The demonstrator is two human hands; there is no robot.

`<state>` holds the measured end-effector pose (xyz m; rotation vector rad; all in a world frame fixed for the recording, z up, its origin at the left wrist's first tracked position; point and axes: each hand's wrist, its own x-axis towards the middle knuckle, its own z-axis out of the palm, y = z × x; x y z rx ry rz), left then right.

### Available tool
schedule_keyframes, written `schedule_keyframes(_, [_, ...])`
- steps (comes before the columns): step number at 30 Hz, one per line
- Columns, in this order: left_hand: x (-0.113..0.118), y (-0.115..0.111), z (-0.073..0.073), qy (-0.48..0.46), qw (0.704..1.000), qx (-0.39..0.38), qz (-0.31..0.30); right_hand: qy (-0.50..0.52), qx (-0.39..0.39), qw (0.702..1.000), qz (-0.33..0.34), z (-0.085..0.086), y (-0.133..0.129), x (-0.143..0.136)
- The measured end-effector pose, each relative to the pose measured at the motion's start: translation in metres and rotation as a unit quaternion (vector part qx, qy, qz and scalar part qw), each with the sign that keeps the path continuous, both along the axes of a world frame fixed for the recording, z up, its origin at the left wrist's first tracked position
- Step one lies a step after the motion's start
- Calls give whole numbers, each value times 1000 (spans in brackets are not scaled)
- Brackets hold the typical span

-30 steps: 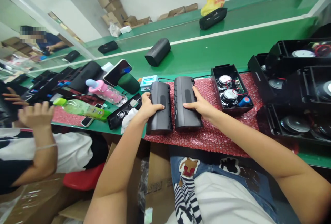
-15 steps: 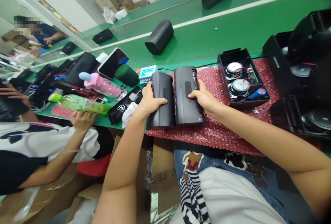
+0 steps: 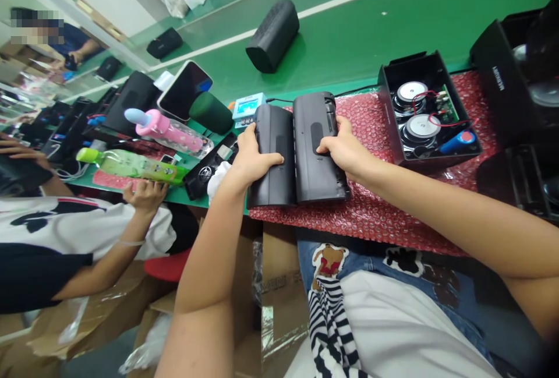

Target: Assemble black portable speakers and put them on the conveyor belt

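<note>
Two black speaker housing halves lie side by side before me, their long edges close together. My left hand (image 3: 250, 159) is closed on the left housing half (image 3: 278, 183), its thumb on the face and fingers over the outer edge. The right housing half (image 3: 312, 177) is gripped by my right hand (image 3: 349, 151), with the thumb beside a dark oval panel. Beneath them is a red bubble-wrap mat (image 3: 371, 215). To the right stands an open speaker box (image 3: 437, 159) with two round drivers, red wires and a blue cylindrical part (image 3: 457, 142) inside.
A small blue-and-white meter (image 3: 248, 107) sits behind the housings. Left are a green bottle (image 3: 131, 165), a pink bottle (image 3: 174, 133) and a phone (image 3: 186, 91). A finished-looking speaker (image 3: 273, 34) rests on the green bench. A co-worker's hand (image 3: 146, 194) is at left.
The view has shifted slightly, so the open box appears farther right and the back of the bench higher. Both hands keep hold of the housing halves, which stay side by side.
</note>
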<state>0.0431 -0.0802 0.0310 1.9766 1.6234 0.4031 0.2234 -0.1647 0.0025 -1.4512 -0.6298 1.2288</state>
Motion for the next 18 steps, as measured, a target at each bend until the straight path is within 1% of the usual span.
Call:
schedule_keyframes(4, [0,0,0,-1,1000,-3,3,13,14,1000,-1,-2,2,-1])
schedule_keyframes(11, [-1,1,-2,-13,1000,4,-7,29,8,1000,-8,-1,1,2])
schedule_keyframes(18, [-5,4,-4,-19,1000,3,-5,20,-1,1000,-10,-2,0,6])
